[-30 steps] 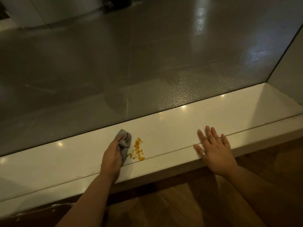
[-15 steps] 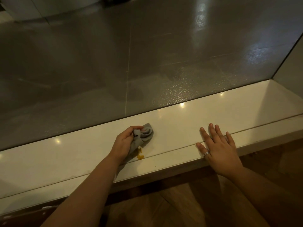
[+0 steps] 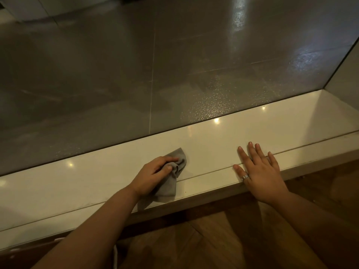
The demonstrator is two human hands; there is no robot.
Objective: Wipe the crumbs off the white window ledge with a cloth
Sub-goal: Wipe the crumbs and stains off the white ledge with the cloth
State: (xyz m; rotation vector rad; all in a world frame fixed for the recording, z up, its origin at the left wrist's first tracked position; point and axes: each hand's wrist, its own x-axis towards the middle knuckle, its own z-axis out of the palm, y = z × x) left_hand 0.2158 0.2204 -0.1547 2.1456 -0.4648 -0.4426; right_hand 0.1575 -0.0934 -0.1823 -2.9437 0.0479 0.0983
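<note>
The white window ledge (image 3: 223, 144) runs from lower left to upper right under a large glass pane. My left hand (image 3: 151, 174) presses a bunched grey cloth (image 3: 172, 179) flat on the middle of the ledge. The cloth spreads from near the glass down to the ledge's front lip. No orange crumbs show; the spot where they lay is under the cloth and hand. My right hand (image 3: 260, 171) rests flat on the ledge to the right, fingers spread, a ring on the thumb.
The window glass (image 3: 174, 65) rises straight behind the ledge. A side wall (image 3: 345, 74) closes the ledge at the far right. A thin seam line (image 3: 213, 172) runs along the ledge near its front. Wooden floor (image 3: 204, 239) lies below.
My left hand has swept the cloth rightward over the pile of orange crumbs, which is now covered. The right hand has stayed flat in place.
</note>
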